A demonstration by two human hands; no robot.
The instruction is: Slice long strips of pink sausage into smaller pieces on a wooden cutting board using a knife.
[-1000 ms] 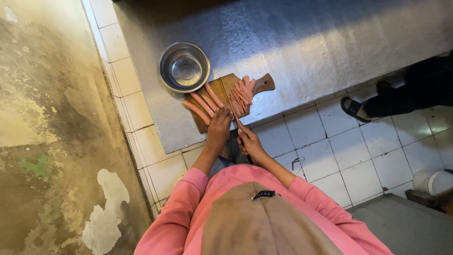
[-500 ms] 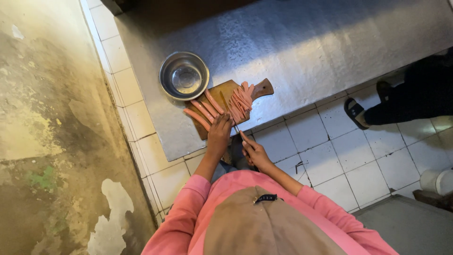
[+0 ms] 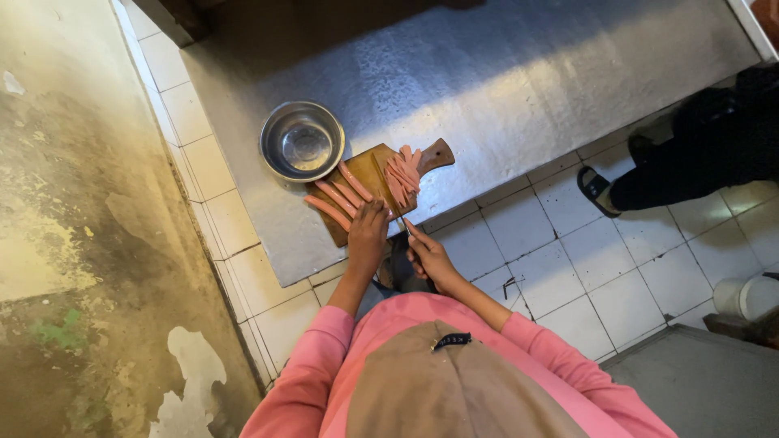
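Note:
A wooden cutting board [image 3: 367,166] with a handle lies on a metal counter [image 3: 503,73]. Three whole pink sausages [image 3: 337,195] lie across its left side, and a pile of cut sausage strips [image 3: 403,172] sits on its right side. My left hand [image 3: 367,235] presses down on a sausage at the board's near edge. My right hand [image 3: 428,258] grips a knife [image 3: 400,212], its blade pointing toward the board next to my left fingers. Both arms wear pink sleeves.
An empty steel bowl [image 3: 302,140] stands just left of the board. A stained wall [image 3: 73,227] runs along the left. Another person's dark-trousered leg and sandalled foot [image 3: 596,188] stand on the white tiled floor at right. A white bucket [image 3: 742,296] sits at lower right.
The camera view has shifted slightly. My hands have drawn a little toward the board's near edge; board, sausages and bowl are unchanged.

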